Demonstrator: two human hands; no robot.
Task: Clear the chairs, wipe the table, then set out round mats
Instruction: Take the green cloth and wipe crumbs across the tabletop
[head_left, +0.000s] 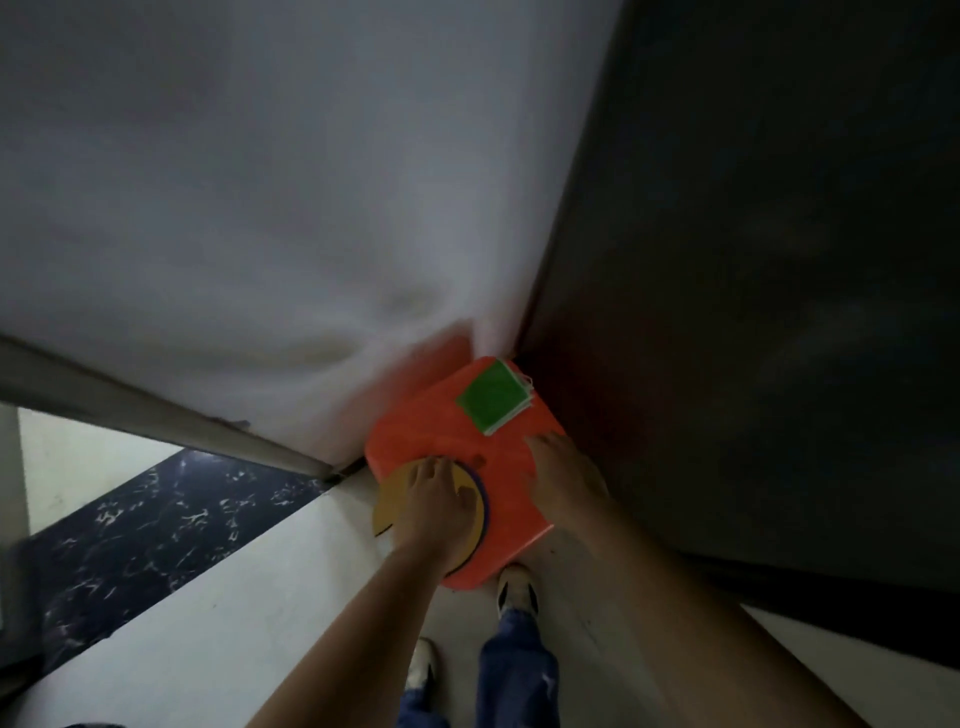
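A stack of round mats (389, 512), yellow on top with a dark blue one showing at its right rim, lies on the front left of an orange stool (415, 441) and overhangs its left edge. My left hand (434, 501) lies palm down on the top mat, fingers and thumb spread over it. To the right, my right hand (561, 480) rests flat on the stool's seat, fingers pointing toward a stack of square pieces with a green top (493, 397) at the stool's far corner.
The stool stands in a corner between a white wall (260, 208) on the left and a dark panel (753, 260) on the right. My feet (517, 590) are on the pale floor just before it. A dark marbled floor strip (156, 525) runs at left.
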